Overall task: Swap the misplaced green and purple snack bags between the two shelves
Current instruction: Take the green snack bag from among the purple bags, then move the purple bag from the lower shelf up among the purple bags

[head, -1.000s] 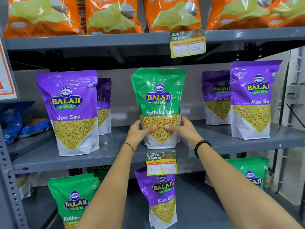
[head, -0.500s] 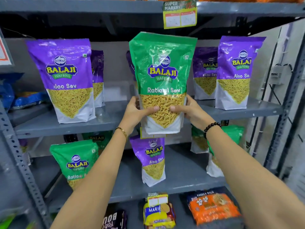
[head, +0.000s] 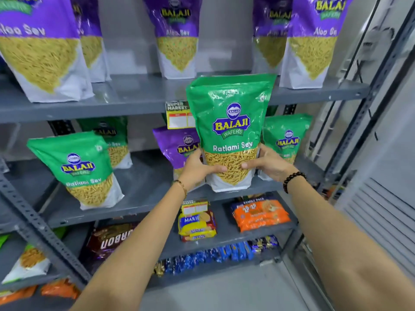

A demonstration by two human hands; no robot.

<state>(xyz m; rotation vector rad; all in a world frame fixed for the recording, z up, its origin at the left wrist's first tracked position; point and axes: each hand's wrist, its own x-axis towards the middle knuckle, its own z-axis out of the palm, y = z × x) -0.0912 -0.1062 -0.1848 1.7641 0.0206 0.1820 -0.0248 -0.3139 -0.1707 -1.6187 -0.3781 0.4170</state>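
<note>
I hold a green Ratlami Sev bag (head: 231,122) upright in front of the lower shelf (head: 143,194). My left hand (head: 197,169) grips its left side and my right hand (head: 267,162) grips its right side, near the bottom. Just behind it to the left stands a purple Aloo Sev bag (head: 177,144) on the lower shelf, partly hidden by the held bag and my left hand. Other green bags (head: 83,169) stand on that shelf. The upper shelf (head: 134,95) carries purple bags (head: 40,48).
A price tag (head: 178,115) hangs from the upper shelf's edge. Another green bag (head: 286,140) stands right of the held one. Below are biscuit packs (head: 197,225), an orange pack (head: 260,214) and blue wrapped sweets (head: 224,254). A grey upright (head: 359,113) bounds the right side.
Both hands have lifted the green bag off the upper shelf and brought it down in front of the lower shelf. The view has tilted downward.
</note>
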